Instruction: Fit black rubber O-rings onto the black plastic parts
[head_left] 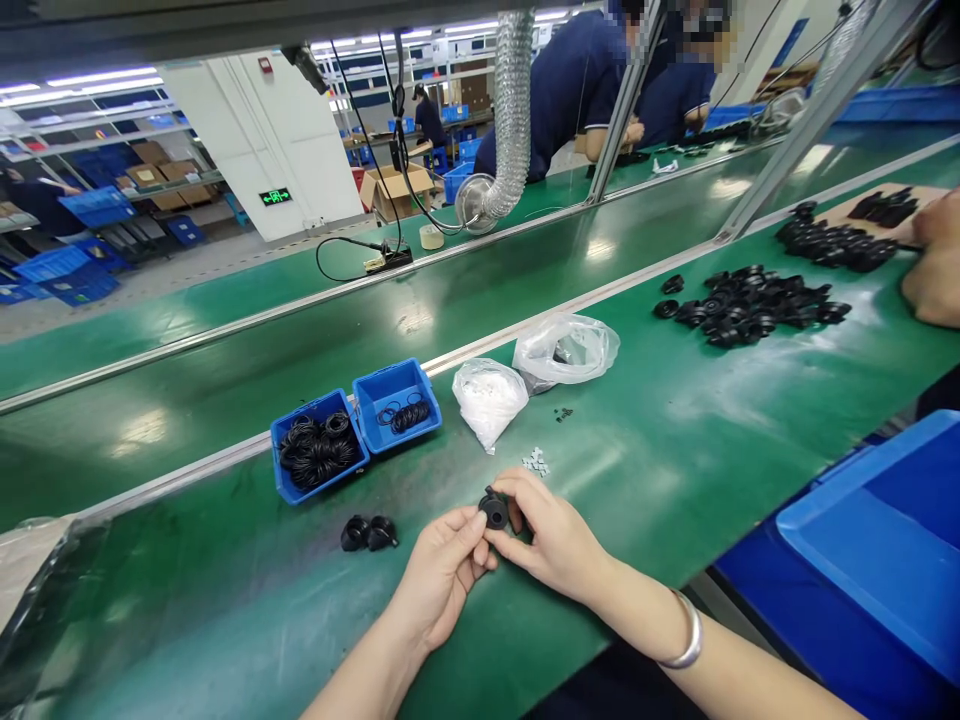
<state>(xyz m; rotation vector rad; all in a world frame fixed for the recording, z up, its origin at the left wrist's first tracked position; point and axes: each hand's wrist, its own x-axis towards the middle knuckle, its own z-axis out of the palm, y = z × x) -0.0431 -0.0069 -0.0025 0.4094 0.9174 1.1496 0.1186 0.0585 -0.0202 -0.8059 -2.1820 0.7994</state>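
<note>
Left hand [442, 570] and right hand [551, 535] both pinch a black round part [494, 511] above the green belt [675, 450].

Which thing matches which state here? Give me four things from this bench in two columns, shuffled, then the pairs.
1 black round part
2 left blue bin
3 right blue bin
4 white bag

A holds only a few black rings
B pinched between left hand and right hand
C heaped with black rings
D lying just right of the bins

Pairs: 1-B, 2-C, 3-A, 4-D
</note>
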